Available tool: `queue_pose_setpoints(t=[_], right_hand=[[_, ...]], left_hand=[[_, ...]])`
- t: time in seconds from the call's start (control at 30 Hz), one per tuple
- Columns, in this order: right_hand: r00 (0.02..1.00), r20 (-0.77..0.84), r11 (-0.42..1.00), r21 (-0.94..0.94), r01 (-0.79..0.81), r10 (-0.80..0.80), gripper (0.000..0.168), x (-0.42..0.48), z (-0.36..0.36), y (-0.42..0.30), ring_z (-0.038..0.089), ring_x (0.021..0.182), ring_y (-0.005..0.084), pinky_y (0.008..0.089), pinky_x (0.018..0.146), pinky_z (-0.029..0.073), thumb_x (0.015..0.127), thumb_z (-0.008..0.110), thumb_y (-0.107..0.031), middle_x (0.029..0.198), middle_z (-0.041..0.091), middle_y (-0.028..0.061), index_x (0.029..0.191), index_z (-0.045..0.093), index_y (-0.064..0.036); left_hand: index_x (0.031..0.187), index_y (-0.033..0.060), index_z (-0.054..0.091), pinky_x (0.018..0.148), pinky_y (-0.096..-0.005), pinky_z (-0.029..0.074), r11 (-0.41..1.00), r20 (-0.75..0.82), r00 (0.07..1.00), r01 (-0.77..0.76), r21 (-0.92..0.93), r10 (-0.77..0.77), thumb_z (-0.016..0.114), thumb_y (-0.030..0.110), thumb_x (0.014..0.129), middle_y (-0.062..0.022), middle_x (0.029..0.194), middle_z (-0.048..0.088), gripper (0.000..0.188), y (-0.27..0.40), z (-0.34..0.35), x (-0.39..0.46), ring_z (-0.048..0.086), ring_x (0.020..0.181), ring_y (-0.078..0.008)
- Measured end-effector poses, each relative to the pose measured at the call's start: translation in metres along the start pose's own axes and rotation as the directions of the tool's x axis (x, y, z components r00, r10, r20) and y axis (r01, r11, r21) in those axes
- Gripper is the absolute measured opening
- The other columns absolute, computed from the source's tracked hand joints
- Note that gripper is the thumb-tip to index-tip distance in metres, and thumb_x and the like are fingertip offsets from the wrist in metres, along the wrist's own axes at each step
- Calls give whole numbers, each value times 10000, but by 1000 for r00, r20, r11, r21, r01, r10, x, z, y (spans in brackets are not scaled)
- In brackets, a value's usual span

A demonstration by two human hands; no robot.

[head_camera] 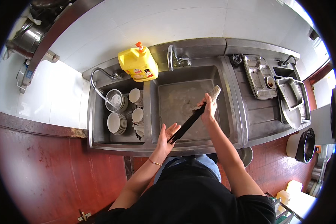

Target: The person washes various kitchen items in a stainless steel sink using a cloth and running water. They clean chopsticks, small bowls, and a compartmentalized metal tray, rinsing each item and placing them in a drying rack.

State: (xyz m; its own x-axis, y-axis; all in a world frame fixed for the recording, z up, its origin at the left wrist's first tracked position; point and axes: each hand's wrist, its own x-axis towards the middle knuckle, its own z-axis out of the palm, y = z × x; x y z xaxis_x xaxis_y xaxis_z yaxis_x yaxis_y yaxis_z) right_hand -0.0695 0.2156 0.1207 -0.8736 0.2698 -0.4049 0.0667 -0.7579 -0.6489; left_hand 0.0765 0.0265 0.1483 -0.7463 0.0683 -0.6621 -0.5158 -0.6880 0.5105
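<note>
My right hand (pixel 209 107) is closed around a bundle of long black sticks, apparently chopsticks (pixel 188 123), together with a pale ribbed cloth (pixel 215 92). The cloth sticks out beyond the fingers at the upper right. Against the palm of my left hand (pixel 166 137) lie the lower ends of the bundle, with the fingers spread and not wrapped around it. Both hands are above the wide steel sink basin (pixel 168 95), whose bottom looks wet. Stacked white bowls (pixel 115 123) and a metal bowl (pixel 114 98) stand in the left basin.
A yellow detergent jug (pixel 138 64) with an orange pump stands behind the basins, near a curved faucet (pixel 170 57). Compartment trays (pixel 259 75) and steel pans (pixel 289 92) lie on the right drainboard. A lined bin (pixel 305 145) stands on the floor at right.
</note>
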Motion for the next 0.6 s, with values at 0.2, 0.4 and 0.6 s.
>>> queue_pose_setpoints(t=[0.2, 0.4, 0.6], right_hand=[[997, 75, 1000, 13, 1, -2, 204, -42, 28, 22, 450, 513, 131, 309, 496, 428, 906, 671, -213, 635, 469, 12, 861, 516, -88], [985, 157, 996, -53, -69, 76, 284, -42, 34, 17, 434, 497, 105, 270, 483, 409, 917, 671, -313, 623, 458, 2, 987, 550, -66], [952, 255, 926, -371, -67, 171, 373, -89, 16, 47, 555, 638, 124, 269, 561, 465, 939, 630, -393, 776, 563, 34, 1068, 529, -58]], left_hand=[[1206, 1, 588, 974, -375, 484, 956, 135, 990, -63, 286, 24, 352, 593, 987, -114, 1167, 649, 674, -4, -4, 28, 612, 1076, -210], [1097, 5, 542, 589, -327, 543, 863, 392, 873, 62, 501, -290, 473, 469, 999, -13, 598, 472, 479, 14, 3, 9, 573, 528, -130], [1083, -20, 505, 376, -325, 477, 595, 244, 966, -246, 765, 85, 484, 376, 1005, -59, 623, 523, 405, 3, 9, 9, 558, 421, -188]])
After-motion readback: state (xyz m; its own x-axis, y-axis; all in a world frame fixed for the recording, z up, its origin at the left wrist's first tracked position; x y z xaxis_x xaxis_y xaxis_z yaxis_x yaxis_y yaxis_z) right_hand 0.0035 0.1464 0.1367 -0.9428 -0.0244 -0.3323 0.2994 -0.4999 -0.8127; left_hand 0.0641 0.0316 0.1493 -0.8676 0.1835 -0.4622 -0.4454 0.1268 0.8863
